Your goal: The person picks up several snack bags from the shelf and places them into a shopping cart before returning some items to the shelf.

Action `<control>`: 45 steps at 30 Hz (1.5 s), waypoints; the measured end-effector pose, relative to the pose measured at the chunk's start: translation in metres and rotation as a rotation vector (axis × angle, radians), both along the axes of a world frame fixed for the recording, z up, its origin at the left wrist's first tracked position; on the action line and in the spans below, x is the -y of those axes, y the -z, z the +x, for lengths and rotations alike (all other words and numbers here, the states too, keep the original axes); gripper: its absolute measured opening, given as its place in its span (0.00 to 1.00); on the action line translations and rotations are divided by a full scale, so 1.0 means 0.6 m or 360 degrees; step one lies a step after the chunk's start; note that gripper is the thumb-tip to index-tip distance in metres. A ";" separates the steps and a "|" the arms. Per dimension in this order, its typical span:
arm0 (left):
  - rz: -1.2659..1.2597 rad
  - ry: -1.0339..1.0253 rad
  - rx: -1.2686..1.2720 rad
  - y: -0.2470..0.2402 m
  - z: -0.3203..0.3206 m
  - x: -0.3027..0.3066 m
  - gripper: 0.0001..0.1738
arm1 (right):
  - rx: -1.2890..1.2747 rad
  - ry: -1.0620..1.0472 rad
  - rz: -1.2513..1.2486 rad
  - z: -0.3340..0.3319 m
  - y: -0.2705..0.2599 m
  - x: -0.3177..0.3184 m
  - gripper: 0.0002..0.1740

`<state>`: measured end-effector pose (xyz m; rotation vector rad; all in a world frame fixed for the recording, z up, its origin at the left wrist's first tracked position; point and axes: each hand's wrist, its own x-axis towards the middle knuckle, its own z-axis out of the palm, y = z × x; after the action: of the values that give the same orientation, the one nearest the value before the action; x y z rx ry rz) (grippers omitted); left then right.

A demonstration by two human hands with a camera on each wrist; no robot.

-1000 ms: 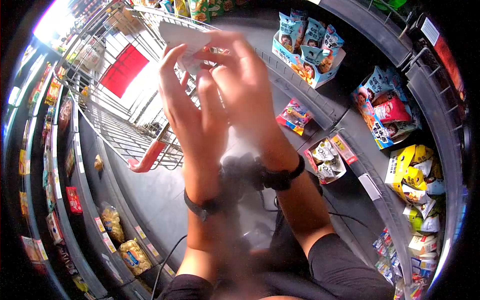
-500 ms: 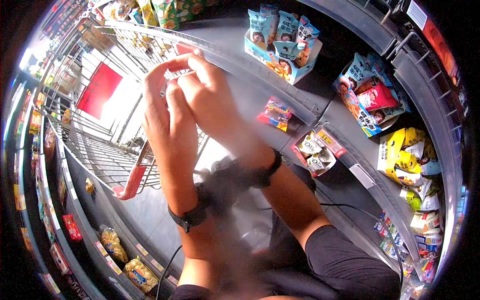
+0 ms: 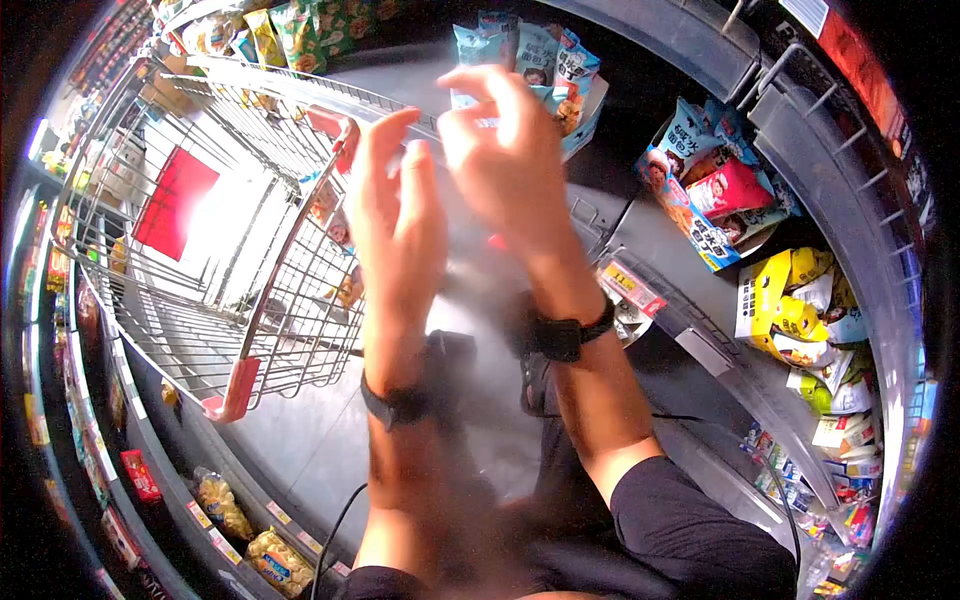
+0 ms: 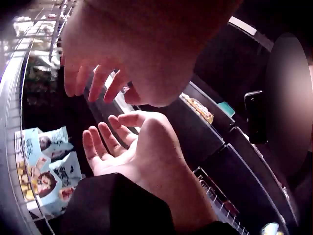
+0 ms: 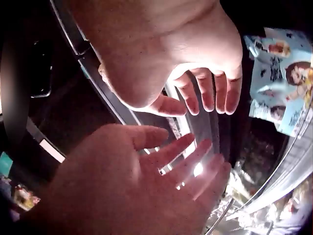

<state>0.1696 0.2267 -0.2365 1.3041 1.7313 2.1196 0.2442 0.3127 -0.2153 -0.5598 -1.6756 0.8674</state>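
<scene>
Left hand (image 3: 400, 225) raised, grip open, fingers loosely spread, nothing held; right hand (image 3: 512, 165) beside it, grip open too, fingers gently bent, nothing held. Hands apart, palms facing each other. Black straps on both wrists. Silver wire shopping cart (image 3: 268, 290) with red plastic corner pieces on left-hand side, near left hand. Pale-blue printed carton of blue snack bags (image 3: 588, 112) on dark shelf, beyond right hand in head view. Yellow carton of snack packets (image 3: 762, 302) farther right.
</scene>
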 end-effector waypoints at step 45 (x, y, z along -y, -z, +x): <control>0.0057 -0.0515 -0.0439 -0.172 0.078 0.154 0.15 | -0.0686 -0.0780 -0.0159 -0.009 -0.070 0.141 0.20</control>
<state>0.2167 0.1344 -0.1334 1.4729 2.1538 2.2274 0.2387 0.2280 -0.1736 -0.0065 -1.3886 1.3247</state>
